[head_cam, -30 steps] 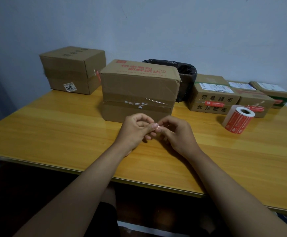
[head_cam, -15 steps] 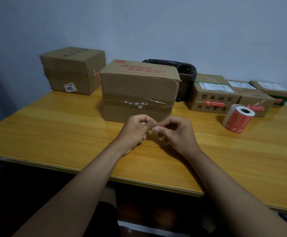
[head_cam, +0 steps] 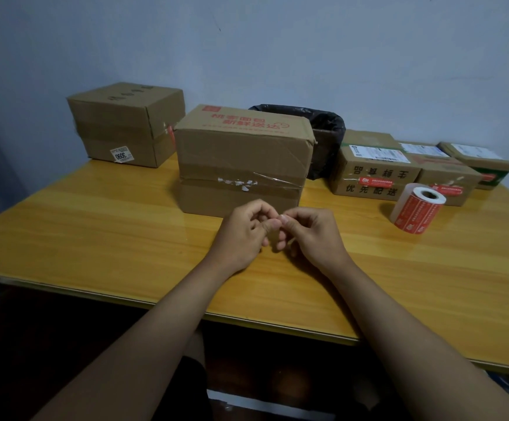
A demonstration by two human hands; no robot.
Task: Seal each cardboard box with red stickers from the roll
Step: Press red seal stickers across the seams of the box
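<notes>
Your left hand (head_cam: 241, 235) and right hand (head_cam: 311, 235) meet fingertip to fingertip just above the desk (head_cam: 95, 238), right in front of the big box (head_cam: 241, 159). Both have their fingers curled in, thumbs and forefingers pressed together where the hands touch. Something tiny and pale shows at that pinch, but it is too small to tell what it is or which hand has it.

Your sticker roll (head_cam: 415, 209) lies on its side to the right, well apart from your hands, just in front of two small boxes that carry red stickers (head_cam: 374, 181). A third small box sits beyond them. Another box (head_cam: 125, 126) stands at the far left, and a black-lined bin (head_cam: 323, 132) is behind the big box.
</notes>
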